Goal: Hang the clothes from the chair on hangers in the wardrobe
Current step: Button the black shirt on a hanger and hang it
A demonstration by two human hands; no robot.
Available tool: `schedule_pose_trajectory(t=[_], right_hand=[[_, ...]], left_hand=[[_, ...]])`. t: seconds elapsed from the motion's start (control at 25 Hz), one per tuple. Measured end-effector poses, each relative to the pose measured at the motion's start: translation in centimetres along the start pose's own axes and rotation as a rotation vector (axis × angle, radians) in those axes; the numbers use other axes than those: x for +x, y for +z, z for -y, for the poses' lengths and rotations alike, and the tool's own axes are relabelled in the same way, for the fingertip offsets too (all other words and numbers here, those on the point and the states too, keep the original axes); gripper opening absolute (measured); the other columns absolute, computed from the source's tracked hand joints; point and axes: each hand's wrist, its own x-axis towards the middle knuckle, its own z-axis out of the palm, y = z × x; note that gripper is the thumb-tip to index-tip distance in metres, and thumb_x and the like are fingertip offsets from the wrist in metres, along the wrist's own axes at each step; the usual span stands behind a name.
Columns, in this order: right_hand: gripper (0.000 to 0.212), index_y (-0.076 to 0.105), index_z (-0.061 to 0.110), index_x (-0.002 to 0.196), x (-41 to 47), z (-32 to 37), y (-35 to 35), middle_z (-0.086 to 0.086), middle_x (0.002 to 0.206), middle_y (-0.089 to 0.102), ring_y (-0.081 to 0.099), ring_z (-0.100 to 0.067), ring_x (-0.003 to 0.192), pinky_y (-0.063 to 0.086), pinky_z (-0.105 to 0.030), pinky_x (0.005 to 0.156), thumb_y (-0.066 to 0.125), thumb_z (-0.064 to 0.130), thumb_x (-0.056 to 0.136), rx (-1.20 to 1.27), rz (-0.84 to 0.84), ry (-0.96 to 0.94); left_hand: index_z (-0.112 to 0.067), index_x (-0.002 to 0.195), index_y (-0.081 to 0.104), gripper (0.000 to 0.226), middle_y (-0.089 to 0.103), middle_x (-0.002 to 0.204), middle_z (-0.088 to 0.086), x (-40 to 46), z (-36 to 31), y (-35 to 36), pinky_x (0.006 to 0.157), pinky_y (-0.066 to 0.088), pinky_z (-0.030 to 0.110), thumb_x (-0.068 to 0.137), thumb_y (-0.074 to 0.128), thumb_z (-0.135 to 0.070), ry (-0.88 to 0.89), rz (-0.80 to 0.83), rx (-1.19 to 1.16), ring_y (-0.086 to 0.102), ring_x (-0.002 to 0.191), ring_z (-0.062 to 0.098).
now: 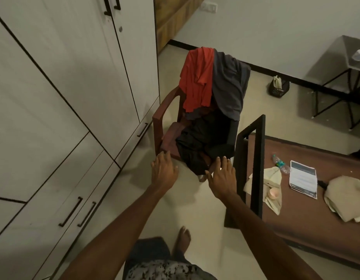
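Both hands reach forward with fingers straight and spread, holding nothing: the left hand (164, 170) hovers before the front left corner of the chair (165, 116), the right hand (222, 178) before its front right corner, fingertips close to a black garment (205, 142). Whether either hand touches anything cannot be told. Below them a bare foot (182, 239) stands on the pale floor (171, 207).

That black garment lies heaped on the seat and spills over its front edge. Over the chair back hang a red shirt (195, 77) on the left and a grey shirt (229, 85) on the right, side by side and overlapping.

Left of the chair stands the wardrobe (64, 87), doors closed, dark handles on its panels. Right of the chair is a bed (296, 223) with a black end frame; on it lie beige cloths (272, 178), a plastic bottle (280, 163) and a booklet (303, 178). Farther off, by the wall, sit a small dark basket (279, 88) and a table (355, 61) with black legs.
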Motion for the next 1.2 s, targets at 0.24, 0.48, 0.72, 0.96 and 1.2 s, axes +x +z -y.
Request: schedule_pose_trajectory(t=[0.24,0.48,0.72,0.96,1.2], right_hand=[[0.075,0.018,0.010,0.161,9.6,-0.7,0.9,-0.020,0.169,0.017,0.014,-0.039,0.157,0.015,-0.048,0.126,0.029,0.060,0.105,-0.014,0.059,0.037],[0.072,0.024,0.008,0.159,18.8,0.1,3.7,-0.023,0.166,0.021,0.019,-0.041,0.155,0.021,-0.051,0.124,0.032,0.056,0.107,-0.056,0.167,0.143],[0.085,0.032,0.020,0.156,28.8,-2.1,12.1,-0.027,0.154,0.037,0.035,-0.048,0.142,0.041,-0.059,0.111,0.056,0.069,0.091,-0.268,0.397,0.205],[0.109,0.034,0.009,0.155,35.2,-3.8,16.4,-0.025,0.162,0.032,0.029,-0.044,0.150,0.025,-0.051,0.122,0.021,0.093,0.086,-0.301,0.345,0.263],[0.040,0.059,0.018,0.132,37.7,-7.5,20.0,-0.011,0.134,0.062,0.053,-0.032,0.131,0.035,-0.046,0.116,0.064,0.034,0.096,-0.576,0.489,0.090]], left_hand=[[-0.009,0.152,0.030,0.073,0.042,0.150,0.016,8.2,0.4,1.7,0.108,0.041,0.048,0.089,0.061,-0.033,-0.056,0.061,-0.049,0.046,0.134,0.034],[-0.007,0.151,0.031,0.071,0.044,0.149,0.018,19.5,2.4,4.1,0.108,0.041,0.050,0.092,0.061,-0.033,-0.053,0.131,-0.115,0.046,0.134,0.035],[-0.001,0.150,0.032,0.070,0.047,0.144,0.021,29.5,3.6,7.3,0.104,0.042,0.047,0.095,0.063,-0.031,-0.003,0.202,-0.124,0.049,0.128,0.036],[-0.006,0.151,0.032,0.073,0.049,0.142,0.019,33.4,6.3,15.6,0.101,0.048,0.045,0.093,0.065,-0.035,0.011,0.360,-0.093,0.053,0.124,0.034],[-0.010,0.153,0.028,0.074,0.049,0.143,0.015,32.2,6.6,21.8,0.103,0.047,0.039,0.095,0.063,-0.038,0.008,0.470,-0.087,0.054,0.124,0.030]])
